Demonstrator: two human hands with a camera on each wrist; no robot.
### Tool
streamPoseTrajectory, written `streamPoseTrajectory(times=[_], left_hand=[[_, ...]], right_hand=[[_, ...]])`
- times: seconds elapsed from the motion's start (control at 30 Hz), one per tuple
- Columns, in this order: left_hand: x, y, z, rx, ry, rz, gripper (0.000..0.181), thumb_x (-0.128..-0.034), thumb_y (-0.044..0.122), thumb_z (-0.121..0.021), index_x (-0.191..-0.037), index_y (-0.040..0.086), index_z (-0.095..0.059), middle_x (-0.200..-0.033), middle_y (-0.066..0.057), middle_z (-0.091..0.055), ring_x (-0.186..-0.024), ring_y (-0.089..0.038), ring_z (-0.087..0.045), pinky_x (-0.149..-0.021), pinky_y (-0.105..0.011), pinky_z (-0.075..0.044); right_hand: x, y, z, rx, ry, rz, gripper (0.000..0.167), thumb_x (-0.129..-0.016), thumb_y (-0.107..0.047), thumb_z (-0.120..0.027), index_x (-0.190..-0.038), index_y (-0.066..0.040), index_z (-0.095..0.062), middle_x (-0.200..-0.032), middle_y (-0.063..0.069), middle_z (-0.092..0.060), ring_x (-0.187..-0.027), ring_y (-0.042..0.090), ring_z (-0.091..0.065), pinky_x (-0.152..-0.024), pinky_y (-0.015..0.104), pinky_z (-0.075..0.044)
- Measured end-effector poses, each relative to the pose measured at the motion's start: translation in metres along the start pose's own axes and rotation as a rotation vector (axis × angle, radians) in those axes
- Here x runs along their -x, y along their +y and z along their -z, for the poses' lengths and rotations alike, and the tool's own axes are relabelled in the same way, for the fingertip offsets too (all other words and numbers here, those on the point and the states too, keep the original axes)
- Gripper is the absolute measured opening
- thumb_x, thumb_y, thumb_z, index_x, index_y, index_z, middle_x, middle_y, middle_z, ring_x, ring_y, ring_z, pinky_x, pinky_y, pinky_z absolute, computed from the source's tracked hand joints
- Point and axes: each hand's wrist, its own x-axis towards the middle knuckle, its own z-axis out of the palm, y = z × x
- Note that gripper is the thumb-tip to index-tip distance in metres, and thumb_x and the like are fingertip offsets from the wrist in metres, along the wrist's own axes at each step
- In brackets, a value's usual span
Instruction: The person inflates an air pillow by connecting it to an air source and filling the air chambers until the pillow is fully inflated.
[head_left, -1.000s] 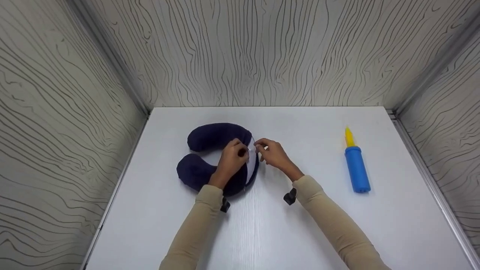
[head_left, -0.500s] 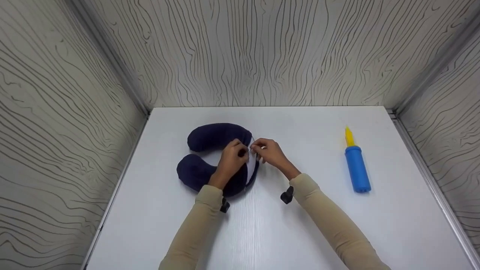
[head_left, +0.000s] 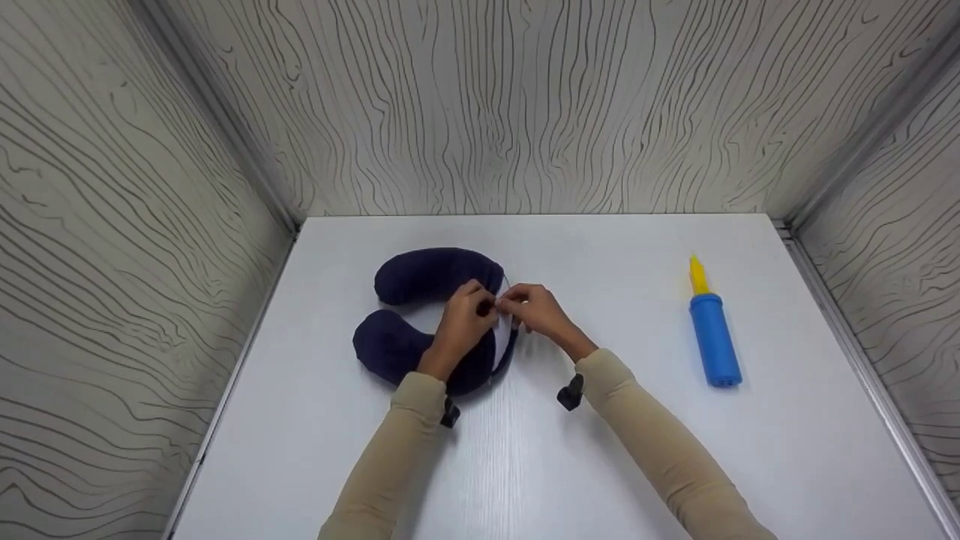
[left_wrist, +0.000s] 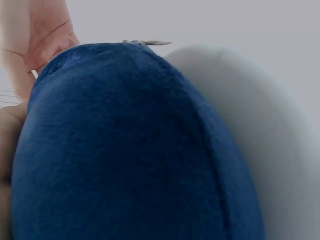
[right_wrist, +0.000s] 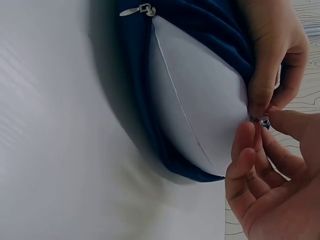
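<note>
A navy U-shaped neck pillow point(head_left: 427, 274) lies on the white table, its opening facing left. Its zipper is undone along the outer curve, and a white inner lining point(right_wrist: 200, 75) shows through the gap. The metal zipper pull point(right_wrist: 131, 11) hangs at one end of that gap. With thumb and fingers my left hand point(head_left: 463, 322) pinches the base of a small clear valve point(right_wrist: 264, 121) on the white lining. My right hand point(head_left: 541, 309) meets it there, thumb and forefinger pinching the valve's tip. Fingers cover most of the valve.
A blue hand pump point(head_left: 715, 339) with a yellow nozzle point(head_left: 698, 275) lies on the right side of the white table point(head_left: 510, 465). Wood-grain patterned walls point(head_left: 480, 105) enclose the table at the back and both sides.
My right hand has moved slightly left, and its fingertips now meet the left hand at the valve. The left hand, pillow and pump have stayed in place.
</note>
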Motion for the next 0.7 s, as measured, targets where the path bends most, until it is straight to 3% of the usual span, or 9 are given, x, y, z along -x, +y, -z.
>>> streamPoseTrajectory(times=[0.17, 0.43, 0.7], left_hand=[[0.0013, 0.0009, 0.0007, 0.001, 0.000, 0.002, 0.010, -0.0904, 0.002, -0.079, -0.100, 0.004, -0.080, -0.101, -0.007, -0.066, -0.095, -0.020, -0.065, -0.083, -0.031, -0.059], [0.0004, 0.0005, 0.0000, 0.011, 0.001, -0.001, 0.010, -0.0904, 0.000, -0.078, -0.099, 0.003, -0.080, -0.102, -0.007, -0.067, -0.096, -0.020, -0.065, -0.084, -0.031, -0.059], [0.0008, 0.0004, -0.0010, 0.001, -0.009, 0.012, 0.010, -0.0915, 0.000, -0.077, -0.100, 0.003, -0.080, -0.104, -0.007, -0.067, -0.098, -0.020, -0.067, -0.085, -0.031, -0.060]], right_hand=[[0.0003, -0.0005, -0.0020, -0.018, -0.010, -0.003, 0.023, -0.102, -0.025, -0.070, -0.109, -0.005, -0.078, -0.096, 0.006, -0.077, -0.083, 0.044, -0.072, -0.050, 0.022, -0.047], [-0.0019, -0.0024, -0.0040, -0.050, -0.010, -0.031, 0.020, -0.101, -0.021, -0.067, -0.105, -0.004, -0.077, -0.085, 0.005, -0.073, -0.066, 0.014, -0.062, -0.050, 0.022, -0.046], [-0.0028, -0.0027, -0.0046, -0.025, 0.001, -0.002, 0.018, -0.102, -0.019, -0.068, -0.099, -0.004, -0.078, -0.072, 0.004, -0.069, -0.059, 0.011, -0.057, -0.048, 0.021, -0.042]])
